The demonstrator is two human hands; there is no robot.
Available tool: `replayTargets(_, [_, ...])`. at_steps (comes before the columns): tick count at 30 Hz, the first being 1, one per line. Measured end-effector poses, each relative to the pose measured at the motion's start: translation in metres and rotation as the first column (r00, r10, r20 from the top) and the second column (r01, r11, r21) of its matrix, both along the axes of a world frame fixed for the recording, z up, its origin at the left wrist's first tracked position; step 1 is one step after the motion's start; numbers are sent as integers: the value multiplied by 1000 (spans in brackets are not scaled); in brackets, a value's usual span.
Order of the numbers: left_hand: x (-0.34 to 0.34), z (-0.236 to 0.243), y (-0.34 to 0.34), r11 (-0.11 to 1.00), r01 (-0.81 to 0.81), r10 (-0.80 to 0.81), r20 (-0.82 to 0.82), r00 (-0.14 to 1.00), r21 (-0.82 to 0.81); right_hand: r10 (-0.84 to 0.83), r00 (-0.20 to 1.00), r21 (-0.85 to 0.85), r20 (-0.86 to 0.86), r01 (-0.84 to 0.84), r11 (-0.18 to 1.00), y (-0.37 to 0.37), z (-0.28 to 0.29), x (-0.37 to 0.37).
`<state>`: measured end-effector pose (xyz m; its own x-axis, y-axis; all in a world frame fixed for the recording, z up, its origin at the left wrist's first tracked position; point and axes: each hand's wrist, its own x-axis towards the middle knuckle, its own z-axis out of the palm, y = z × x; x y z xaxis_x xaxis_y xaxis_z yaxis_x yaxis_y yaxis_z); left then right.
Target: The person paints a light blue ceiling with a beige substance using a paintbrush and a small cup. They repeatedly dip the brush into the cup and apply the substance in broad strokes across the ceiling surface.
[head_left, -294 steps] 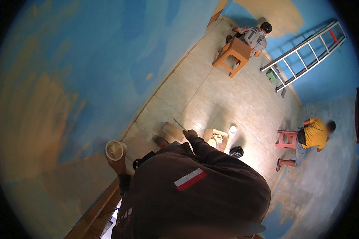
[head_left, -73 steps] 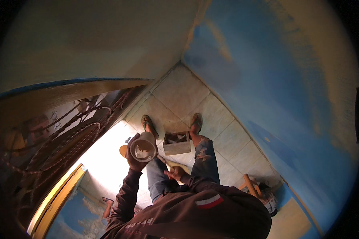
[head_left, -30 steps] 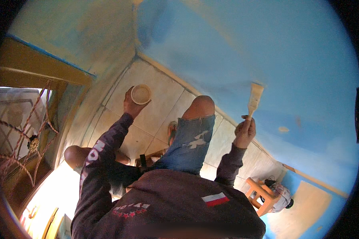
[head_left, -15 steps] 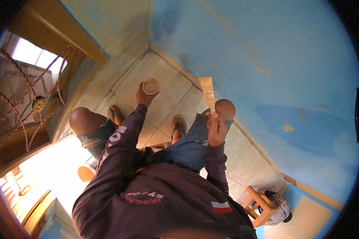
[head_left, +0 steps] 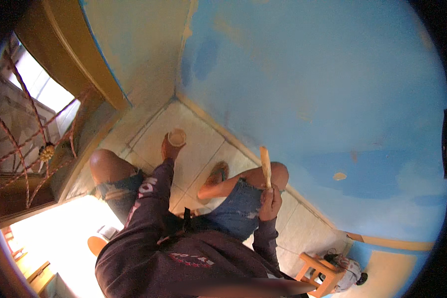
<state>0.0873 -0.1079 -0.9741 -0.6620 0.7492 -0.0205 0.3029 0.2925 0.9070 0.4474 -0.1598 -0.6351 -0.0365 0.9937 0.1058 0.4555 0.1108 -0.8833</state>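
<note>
My left hand [head_left: 171,150] is wrapped round a small round cup [head_left: 177,136] with something pale in it, held out above the floor tiles. My right hand [head_left: 269,203] grips the lower end of a flat, cream-coloured paintbrush [head_left: 266,166] near my right knee. The brush stands nearly upright in the picture, turned edge-on, with its head end close to the foot of the blue wall [head_left: 328,99]. From this angle I cannot tell whether the brush touches the wall.
A patterned metal grille [head_left: 45,151] in a brown frame is at the left. Behind me to the right, a wooden stool [head_left: 320,273] stands beside a pale bundle [head_left: 350,275]. Darker blue patches and a cream spot [head_left: 339,176] mark the wall. Tiles [head_left: 198,121] run into the corner.
The view has tilted, so both hands sit lower in it. The paintbrush has turned from its broad face to edge-on. Both hands keep their hold.
</note>
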Motion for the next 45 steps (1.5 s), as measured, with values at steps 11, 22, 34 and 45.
replayTargets(11, [-6,-36,-13,990,-73,13,428,904,123,-2,998,22,57,1,1000,19,-33,6])
replayTargets(22, [-13,-35,-28,997,9,-9,6,1000,-71,-53,969,-147,-243,17,989,25,-18,-11])
replayTargets(34, [-25,-56,-48,975,112,-124,-48,991,-193,-47,934,-226,-355,-37,974,29,-27,-6])
replayTargets(45, [-1,76,-15,113,785,-717,497,489,-609,56,938,-118,-343,-103,988,47,-15,-42])
